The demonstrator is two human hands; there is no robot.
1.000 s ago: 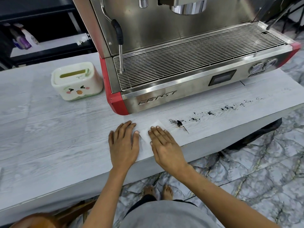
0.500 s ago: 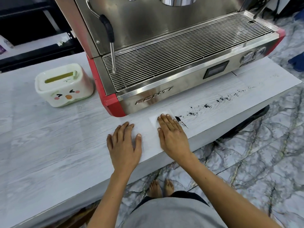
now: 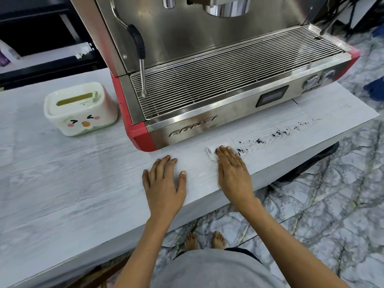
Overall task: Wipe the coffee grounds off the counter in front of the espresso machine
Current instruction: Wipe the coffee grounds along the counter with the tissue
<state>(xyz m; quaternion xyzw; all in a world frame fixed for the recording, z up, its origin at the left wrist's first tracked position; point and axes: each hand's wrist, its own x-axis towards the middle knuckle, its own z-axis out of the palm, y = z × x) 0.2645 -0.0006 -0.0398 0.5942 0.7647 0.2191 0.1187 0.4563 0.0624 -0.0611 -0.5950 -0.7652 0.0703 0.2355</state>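
Observation:
A trail of dark coffee grounds (image 3: 278, 133) runs along the pale wood-grain counter (image 3: 62, 194) in front of the steel espresso machine (image 3: 228, 96). My right hand (image 3: 233, 171) lies flat with straight fingers on a white tissue (image 3: 214, 149), pressing it onto the counter at the left end of the trail. Most of the tissue is hidden under the palm. My left hand (image 3: 164, 181) rests flat and spread on the counter to the left, holding nothing.
A white tissue box (image 3: 80, 113) with a cartoon face stands left of the machine. The steam wand (image 3: 142, 80) hangs over the drip grate. The counter's front edge runs just below my hands, with marble floor beyond.
My right hand has slid the tissue to the right over the darkest clump of grounds, which no longer shows. My left hand has stayed flat on the counter.

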